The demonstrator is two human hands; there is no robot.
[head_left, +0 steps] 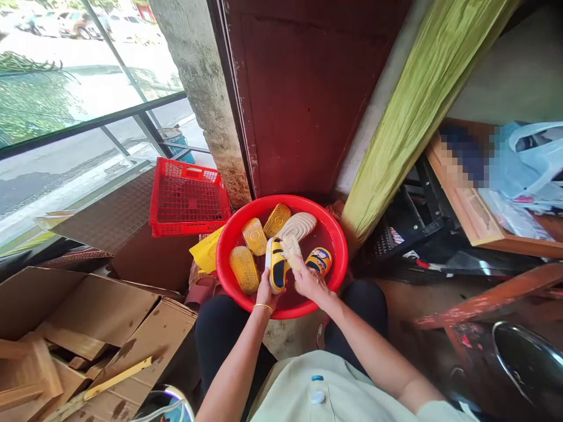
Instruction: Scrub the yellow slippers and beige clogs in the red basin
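Note:
Over a red plastic basin (281, 200) that stands between my knees, my left hand (266, 292) is closed on a small yellow shoe (277, 268) with a white sole edge and dark straps. A pale scrub brush (291, 249) is gripped in my right hand (311, 283), its head against or just above the shoe's upper side; contact is hard to make out. Another yellow and navy shoe (319, 260) lies upright in the basin at the right. Several shoes rest sole up around the left and far sides, among them a yellow one (244, 269) and a cream one (299, 225).
A red crate (189, 202) stands beyond the basin's left side, with a yellow sheet (206, 251) near it. Cardboard boxes (101, 310) holding wood pieces fill the left. A dark red door (308, 99), a green curtain (409, 117) and a wooden table (479, 225) border the right.

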